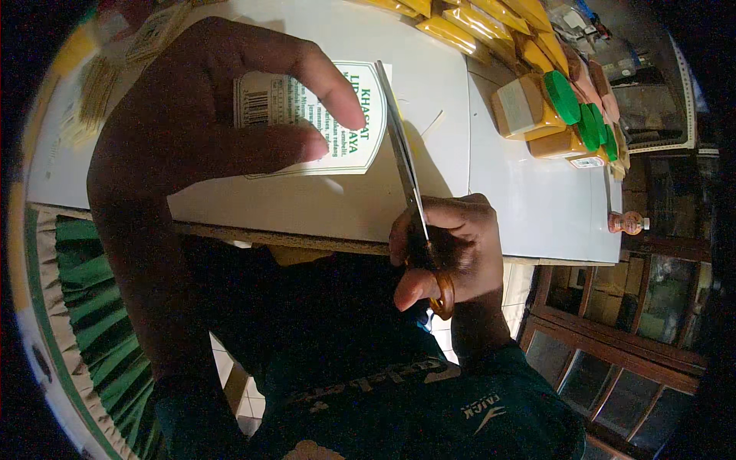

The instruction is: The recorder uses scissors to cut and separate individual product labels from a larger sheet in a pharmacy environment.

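Observation:
A white paper label [287,100] with green print and a barcode lies at the near part of the white table. My left hand [180,115] reaches over it from the left, index finger and thumb pinching it near its right part. From the lower right, my right hand [471,238] grips scissors [402,146] by their amber handles, thumb in one loop. The long metal blades point away from me, beside the label's curved right edge, and look almost closed together. Whether they touch the paper I cannot tell.
Stacks of paper labels [92,103] sit at the left. Yellow packets [475,31] and green-lidded jars [529,107] crowd the far right. A small bottle [629,222] stands near the table's right end. Thin paper scraps [433,123] lie right of the blades. Green pleated cloth [100,299] hangs at lower left.

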The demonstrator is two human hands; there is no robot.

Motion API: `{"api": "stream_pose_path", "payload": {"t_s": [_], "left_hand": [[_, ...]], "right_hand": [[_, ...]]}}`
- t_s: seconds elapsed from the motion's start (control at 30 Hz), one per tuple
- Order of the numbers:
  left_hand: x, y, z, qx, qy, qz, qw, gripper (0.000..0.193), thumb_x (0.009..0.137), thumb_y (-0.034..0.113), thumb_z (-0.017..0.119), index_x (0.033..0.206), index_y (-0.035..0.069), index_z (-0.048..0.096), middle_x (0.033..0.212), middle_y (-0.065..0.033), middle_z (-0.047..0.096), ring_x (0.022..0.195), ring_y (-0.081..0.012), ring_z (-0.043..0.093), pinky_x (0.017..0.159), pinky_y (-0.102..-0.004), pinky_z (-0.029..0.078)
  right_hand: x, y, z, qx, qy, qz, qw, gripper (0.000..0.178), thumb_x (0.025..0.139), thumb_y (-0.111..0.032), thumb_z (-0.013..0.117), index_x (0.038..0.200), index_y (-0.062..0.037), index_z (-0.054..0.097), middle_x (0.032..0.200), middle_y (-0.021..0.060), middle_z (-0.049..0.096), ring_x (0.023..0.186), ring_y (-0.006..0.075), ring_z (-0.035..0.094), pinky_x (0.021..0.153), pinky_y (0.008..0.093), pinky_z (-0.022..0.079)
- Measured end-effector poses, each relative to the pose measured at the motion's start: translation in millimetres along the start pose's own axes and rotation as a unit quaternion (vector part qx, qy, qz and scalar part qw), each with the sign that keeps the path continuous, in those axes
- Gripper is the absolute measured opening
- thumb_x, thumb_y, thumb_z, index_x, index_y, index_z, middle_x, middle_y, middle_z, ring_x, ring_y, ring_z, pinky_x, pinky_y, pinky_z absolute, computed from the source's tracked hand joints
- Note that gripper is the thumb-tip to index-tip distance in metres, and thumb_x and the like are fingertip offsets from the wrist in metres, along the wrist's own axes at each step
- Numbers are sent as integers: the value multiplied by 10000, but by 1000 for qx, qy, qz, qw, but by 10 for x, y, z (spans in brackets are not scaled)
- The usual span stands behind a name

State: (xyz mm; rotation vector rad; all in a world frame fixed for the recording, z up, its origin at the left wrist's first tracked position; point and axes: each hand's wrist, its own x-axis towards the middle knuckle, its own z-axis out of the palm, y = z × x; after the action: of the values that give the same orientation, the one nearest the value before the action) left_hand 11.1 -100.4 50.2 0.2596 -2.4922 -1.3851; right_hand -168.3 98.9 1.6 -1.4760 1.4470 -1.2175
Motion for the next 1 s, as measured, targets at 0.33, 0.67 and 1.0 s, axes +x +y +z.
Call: {"api": "stream_pose_path", "payload": {"t_s": [0.33, 0.67, 1.0], "left_hand": [[0, -26, -2, -1, 6, 19, 1000, 279, 715, 243, 723, 873, 26, 651, 838, -113, 637, 820, -231, 617, 758, -340, 466], [-43, 73, -100, 83, -24, -98, 991, 223, 691, 206, 723, 844, 53, 667, 838, -96, 653, 811, -220, 627, 738, -331, 479], [36, -67, -153, 59, -73, 61, 994, 177, 664, 164, 743, 799, 74, 673, 811, -95, 657, 792, -247, 647, 745, -345, 496]], "right_hand": [[8, 25, -30, -26, -7, -20, 999, 573, 493, -530, 846, 684, -38, 622, 570, 11, 587, 481, 97, 548, 445, 212, 366], [14, 4, 35, 2, 12, -7, 1000, 619, 500, -619, 803, 654, -50, 614, 554, 3, 574, 468, 98, 545, 431, 218, 361], [33, -49, -4, -33, -23, 21, 999, 632, 478, -631, 802, 655, -53, 619, 553, -1, 574, 471, 97, 547, 440, 218, 364]]}}
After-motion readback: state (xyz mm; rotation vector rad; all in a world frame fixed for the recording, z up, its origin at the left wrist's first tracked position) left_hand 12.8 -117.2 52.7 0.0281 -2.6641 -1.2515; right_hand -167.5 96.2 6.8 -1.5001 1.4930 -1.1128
